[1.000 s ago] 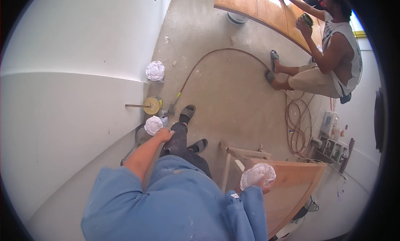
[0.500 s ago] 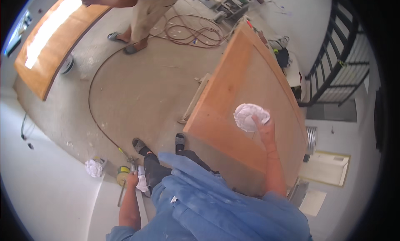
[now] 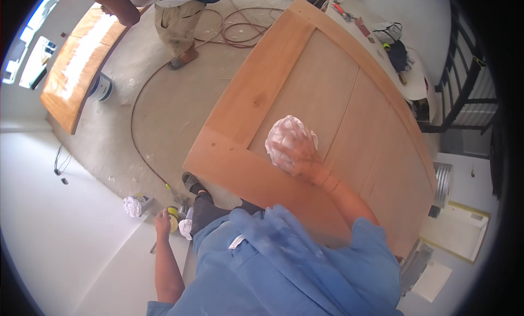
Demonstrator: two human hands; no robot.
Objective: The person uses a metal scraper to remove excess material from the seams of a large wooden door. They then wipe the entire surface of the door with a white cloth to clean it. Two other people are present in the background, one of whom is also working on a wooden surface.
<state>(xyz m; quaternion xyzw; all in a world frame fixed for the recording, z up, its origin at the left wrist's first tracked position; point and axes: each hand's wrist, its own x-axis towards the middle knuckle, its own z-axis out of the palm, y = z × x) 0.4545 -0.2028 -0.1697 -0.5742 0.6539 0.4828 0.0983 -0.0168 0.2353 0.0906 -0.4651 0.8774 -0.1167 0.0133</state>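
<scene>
My right hand (image 3: 297, 152) presses a bunched white cloth (image 3: 277, 136) against a wooden door (image 3: 333, 105), with its fingers spread over the wad. The door has a pale inner panel with grooves and a more orange frame. At lower left my left hand (image 3: 162, 223) hangs low beside a yellow-green round tin (image 3: 173, 216); its fingers are too small to read. Just right of that hand is a metal spray gun (image 3: 181, 202) at the end of the hose (image 3: 132, 114). A second white cloth bundle (image 3: 186, 228) lies by my leg.
Another person (image 3: 177, 29) stands at the far left beside a second, glossy wooden panel (image 3: 82, 70). A bucket (image 3: 102, 88) stands under that panel. Another white wad (image 3: 132, 206) lies near the left wall. Tools lie on a white table (image 3: 417, 86) behind the door; a black railing (image 3: 461, 70) rises at right.
My right hand, raised with the cloth before, has come down left onto the door. My left hand has moved away from the spray gun. The view has shifted closer to the door.
</scene>
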